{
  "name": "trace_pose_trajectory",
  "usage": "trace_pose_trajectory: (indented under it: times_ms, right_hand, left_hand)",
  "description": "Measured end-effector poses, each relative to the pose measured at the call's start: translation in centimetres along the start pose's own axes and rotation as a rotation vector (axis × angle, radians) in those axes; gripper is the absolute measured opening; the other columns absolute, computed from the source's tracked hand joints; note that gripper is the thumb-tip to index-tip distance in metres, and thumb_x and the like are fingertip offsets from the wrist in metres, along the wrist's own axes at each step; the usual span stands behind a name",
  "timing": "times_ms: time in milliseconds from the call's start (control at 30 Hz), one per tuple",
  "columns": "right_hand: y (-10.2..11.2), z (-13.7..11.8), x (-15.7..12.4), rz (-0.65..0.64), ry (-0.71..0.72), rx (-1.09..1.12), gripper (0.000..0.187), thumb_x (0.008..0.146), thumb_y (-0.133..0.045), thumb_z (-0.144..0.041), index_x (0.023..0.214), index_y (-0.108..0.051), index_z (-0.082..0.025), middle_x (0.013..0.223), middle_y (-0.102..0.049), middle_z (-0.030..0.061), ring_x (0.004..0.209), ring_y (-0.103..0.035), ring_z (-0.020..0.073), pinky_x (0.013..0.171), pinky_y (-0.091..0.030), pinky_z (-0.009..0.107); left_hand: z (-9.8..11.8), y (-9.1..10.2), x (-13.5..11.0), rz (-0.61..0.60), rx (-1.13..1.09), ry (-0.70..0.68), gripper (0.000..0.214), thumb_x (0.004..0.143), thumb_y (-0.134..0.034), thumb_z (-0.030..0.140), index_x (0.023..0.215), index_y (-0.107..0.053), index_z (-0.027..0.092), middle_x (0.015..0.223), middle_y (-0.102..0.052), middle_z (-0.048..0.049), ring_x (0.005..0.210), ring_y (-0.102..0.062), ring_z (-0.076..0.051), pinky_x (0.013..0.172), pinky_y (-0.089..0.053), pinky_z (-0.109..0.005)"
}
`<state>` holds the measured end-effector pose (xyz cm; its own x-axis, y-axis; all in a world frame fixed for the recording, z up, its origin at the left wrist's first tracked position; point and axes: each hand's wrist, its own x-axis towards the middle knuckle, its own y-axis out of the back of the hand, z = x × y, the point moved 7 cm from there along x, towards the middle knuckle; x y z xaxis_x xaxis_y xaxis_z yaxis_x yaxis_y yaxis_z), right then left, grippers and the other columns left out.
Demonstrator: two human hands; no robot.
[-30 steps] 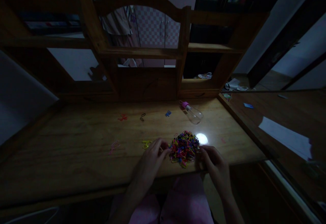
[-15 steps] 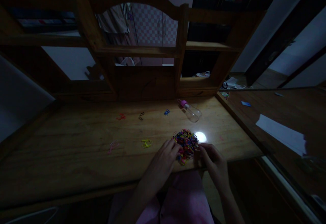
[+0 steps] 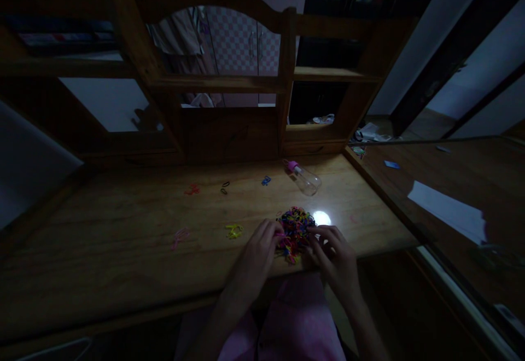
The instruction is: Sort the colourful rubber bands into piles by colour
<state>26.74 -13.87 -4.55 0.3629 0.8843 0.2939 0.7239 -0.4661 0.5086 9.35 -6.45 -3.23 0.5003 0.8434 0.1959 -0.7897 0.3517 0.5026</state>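
A tangled heap of many-coloured rubber bands (image 3: 296, 227) lies near the front edge of the wooden desk. At its left side is my left hand (image 3: 262, 243), fingers pinched on a pink rubber band at the edge of the heap. My right hand (image 3: 334, 249) touches the heap from the right, thumb and forefinger bent together; what lies between their tips is too small and dark to make out. Smaller groups are spread leftward: yellow bands (image 3: 234, 231), pink bands (image 3: 180, 236), red bands (image 3: 192, 189), black bands (image 3: 224, 188) and blue bands (image 3: 266, 180).
A clear bottle with a pink cap (image 3: 303, 178) lies on its side behind the heap. Wooden shelving (image 3: 221, 82) rises along the desk's back. To the right, a lower brown surface holds white paper (image 3: 447, 210) and a small blue card (image 3: 391, 164).
The view has shifted slightly, so the scene sits a little further left. My right hand's fingers have moved in over the right side of the heap; my left hand stays at its left edge.
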Motion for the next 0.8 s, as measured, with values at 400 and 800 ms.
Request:
trace_pose_trajectory:
  times_ms: [400,800]
  right_hand:
    - [-1.1,-0.8,0.7,0.045,0.137,-0.287,0.014,0.093,-0.049,-0.026,0.096,-0.063,-0.024,0.099,-0.061,0.0056,0.085,-0.062,0.0176,0.073,-0.049,0.029]
    - [-1.8,-1.3,0.9,0.013,0.164,-0.361,0.016,0.091,-0.054,-0.027,0.105,-0.062,-0.024,0.105,-0.060,0.0045,0.087,-0.062,0.0163,0.073,-0.049,0.026]
  left_hand:
    - [-3.1,0.1,-1.0,0.128,-0.770,0.332,0.022,0.087,-0.058,0.031,0.103,-0.065,0.018,0.088,-0.068,-0.0044,0.085,-0.064,-0.015,0.079,-0.051,-0.025]
    - [-3.3,-1.7,-1.5,0.115,-1.652,0.606,0.034,0.091,-0.042,0.015,0.115,-0.060,-0.001,0.128,-0.058,-0.0225,0.125,-0.052,-0.028,0.109,-0.041,-0.035]
